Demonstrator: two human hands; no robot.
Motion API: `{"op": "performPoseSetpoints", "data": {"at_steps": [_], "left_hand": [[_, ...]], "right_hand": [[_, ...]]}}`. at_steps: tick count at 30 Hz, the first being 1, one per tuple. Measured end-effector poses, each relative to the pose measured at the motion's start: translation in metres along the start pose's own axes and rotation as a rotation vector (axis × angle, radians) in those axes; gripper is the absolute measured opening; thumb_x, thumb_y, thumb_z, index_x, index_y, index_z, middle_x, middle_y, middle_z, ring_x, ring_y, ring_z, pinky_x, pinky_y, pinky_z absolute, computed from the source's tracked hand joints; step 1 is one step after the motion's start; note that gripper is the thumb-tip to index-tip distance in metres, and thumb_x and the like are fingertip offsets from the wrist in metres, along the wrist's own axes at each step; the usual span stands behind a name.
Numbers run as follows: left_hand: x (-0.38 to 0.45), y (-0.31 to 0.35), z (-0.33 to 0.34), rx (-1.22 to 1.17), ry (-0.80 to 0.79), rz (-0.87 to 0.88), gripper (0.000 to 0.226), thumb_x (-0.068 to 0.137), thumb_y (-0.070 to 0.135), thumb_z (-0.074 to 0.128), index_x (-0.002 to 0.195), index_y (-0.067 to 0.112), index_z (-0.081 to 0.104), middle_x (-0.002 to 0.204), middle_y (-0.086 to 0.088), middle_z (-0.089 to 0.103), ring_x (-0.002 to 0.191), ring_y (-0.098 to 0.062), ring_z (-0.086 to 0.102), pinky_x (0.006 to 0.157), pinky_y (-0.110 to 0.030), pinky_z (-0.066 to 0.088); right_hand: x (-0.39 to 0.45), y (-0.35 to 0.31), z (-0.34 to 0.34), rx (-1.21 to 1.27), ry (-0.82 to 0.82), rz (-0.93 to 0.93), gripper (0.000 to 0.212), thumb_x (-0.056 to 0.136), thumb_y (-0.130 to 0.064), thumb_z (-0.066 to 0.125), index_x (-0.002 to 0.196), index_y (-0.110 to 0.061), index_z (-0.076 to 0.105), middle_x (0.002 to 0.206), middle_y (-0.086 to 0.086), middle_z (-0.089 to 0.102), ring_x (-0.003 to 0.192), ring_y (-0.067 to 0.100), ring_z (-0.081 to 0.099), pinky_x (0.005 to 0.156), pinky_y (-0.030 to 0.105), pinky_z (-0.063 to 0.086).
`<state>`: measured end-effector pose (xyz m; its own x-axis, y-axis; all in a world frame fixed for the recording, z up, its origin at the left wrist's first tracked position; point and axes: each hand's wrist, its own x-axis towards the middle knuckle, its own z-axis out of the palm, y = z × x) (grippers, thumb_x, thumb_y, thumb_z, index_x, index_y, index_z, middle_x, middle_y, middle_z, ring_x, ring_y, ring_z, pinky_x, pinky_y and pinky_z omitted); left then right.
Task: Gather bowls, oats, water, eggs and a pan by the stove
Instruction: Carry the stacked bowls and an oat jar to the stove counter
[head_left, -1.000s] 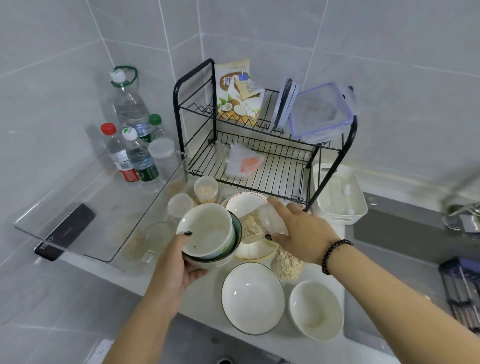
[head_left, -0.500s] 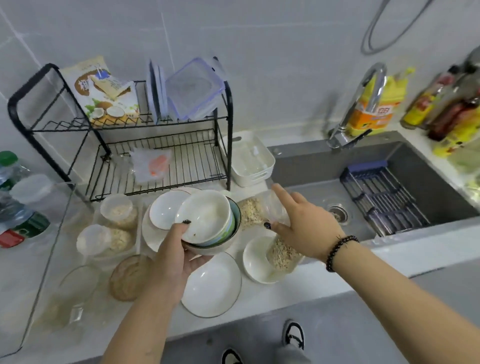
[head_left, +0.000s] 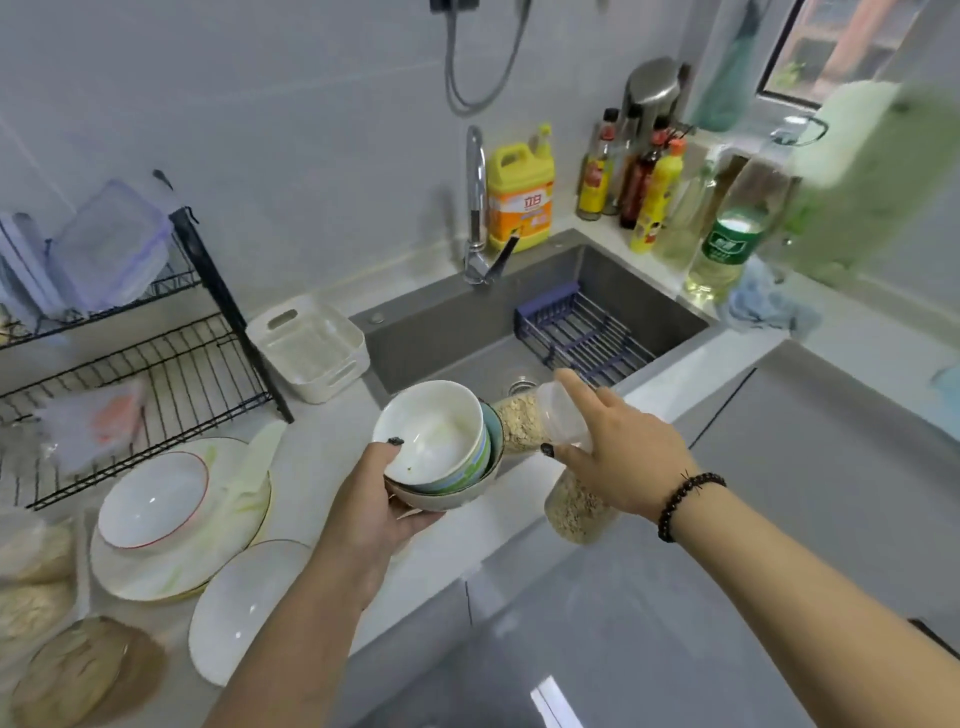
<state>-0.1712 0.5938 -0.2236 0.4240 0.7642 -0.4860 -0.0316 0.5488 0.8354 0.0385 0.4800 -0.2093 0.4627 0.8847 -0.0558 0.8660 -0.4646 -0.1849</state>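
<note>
Two bare forearms, no sleeves. The left hand (head_left: 371, 512) has a dark-painted thumbnail. The right hand (head_left: 621, 460) also has a dark thumbnail, and well behind its fingers a dark beaded bracelet (head_left: 688, 501) circles the wrist.

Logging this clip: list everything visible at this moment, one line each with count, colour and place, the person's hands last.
stacked bowls: two or three, white and green-rimmed, held over counter edge
oat containers: two, clear, in right hand
plates: several, white, counter left
dish rack: one, black, far left
storage box: one, clear with purple rim, on rack
white basket: one, beside sink
sink: one, grey
faucet: one, chrome
detergent jug: one, yellow
condiment bottles: several, corner
left hand: grips bowls
right hand: holds containers
</note>
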Motion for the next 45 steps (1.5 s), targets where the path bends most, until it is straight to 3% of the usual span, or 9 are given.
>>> {"op": "performPoseSetpoints", "data": {"at_steps": [4,8,14,22,28,34,45], "left_hand": [[-0.009,-0.019,0.056,0.022,-0.054,-0.011,0.022,0.096,0.026,0.046,0.111,0.022,0.061,0.120,-0.009,0.065,0.107,-0.028,0.066,0.087,-0.047,0.055],[-0.023,-0.045,0.119,0.024,-0.129,-0.039,0.027,0.096,0.027,0.047,0.118,0.019,0.060,0.122,-0.010,0.066,0.108,-0.028,0.067,0.085,-0.045,0.056],[-0.046,-0.089,0.226,0.077,-0.258,-0.079,0.026,0.095,0.028,0.048,0.117,0.020,0.059,0.122,-0.010,0.067,0.108,-0.028,0.067,0.073,-0.039,0.058],[-0.078,-0.136,0.350,0.177,-0.469,-0.150,0.016,0.095,0.022,0.044,0.103,0.022,0.059,0.117,-0.010,0.066,0.104,-0.028,0.067,0.081,-0.043,0.055],[-0.099,-0.183,0.439,0.294,-0.629,-0.239,0.026,0.095,0.026,0.047,0.117,0.020,0.057,0.126,-0.010,0.064,0.108,-0.028,0.066,0.082,-0.042,0.056],[-0.134,-0.239,0.535,0.422,-0.804,-0.326,0.019,0.095,0.026,0.047,0.109,0.021,0.059,0.119,-0.008,0.067,0.107,-0.026,0.067,0.073,-0.039,0.057],[-0.209,-0.344,0.722,0.616,-1.034,-0.328,0.015,0.098,0.026,0.043,0.099,0.025,0.059,0.101,0.000,0.069,0.093,-0.022,0.068,0.077,-0.040,0.055]], "right_hand": [[-0.028,0.053,-0.013,0.016,0.012,0.054,0.076,0.093,-0.052,0.047,0.151,-0.033,0.002,0.130,-0.001,0.047,0.080,0.021,0.062,0.058,0.031,0.050],[-0.065,0.115,-0.028,0.007,0.041,0.144,0.076,0.092,-0.055,0.046,0.151,-0.035,0.001,0.127,0.000,0.048,0.085,0.023,0.063,0.066,0.038,0.056],[-0.133,0.213,-0.052,0.020,0.080,0.299,0.074,0.093,-0.054,0.046,0.150,-0.036,0.003,0.130,0.000,0.048,0.091,0.024,0.062,0.071,0.038,0.055],[-0.219,0.314,-0.072,0.017,0.156,0.545,0.073,0.092,-0.056,0.045,0.149,-0.036,0.004,0.136,0.002,0.046,0.100,0.027,0.062,0.072,0.037,0.054],[-0.289,0.372,-0.075,0.063,0.211,0.760,0.073,0.093,-0.055,0.044,0.150,-0.034,0.003,0.131,0.003,0.049,0.097,0.027,0.060,0.068,0.036,0.051],[-0.364,0.433,-0.074,0.115,0.233,0.993,0.072,0.095,-0.051,0.044,0.151,-0.033,0.002,0.140,0.006,0.043,0.109,0.031,0.058,0.083,0.043,0.052],[-0.468,0.584,-0.082,0.086,0.254,1.281,0.074,0.093,-0.054,0.045,0.151,-0.033,0.003,0.130,0.003,0.047,0.096,0.028,0.061,0.066,0.034,0.046]]}}
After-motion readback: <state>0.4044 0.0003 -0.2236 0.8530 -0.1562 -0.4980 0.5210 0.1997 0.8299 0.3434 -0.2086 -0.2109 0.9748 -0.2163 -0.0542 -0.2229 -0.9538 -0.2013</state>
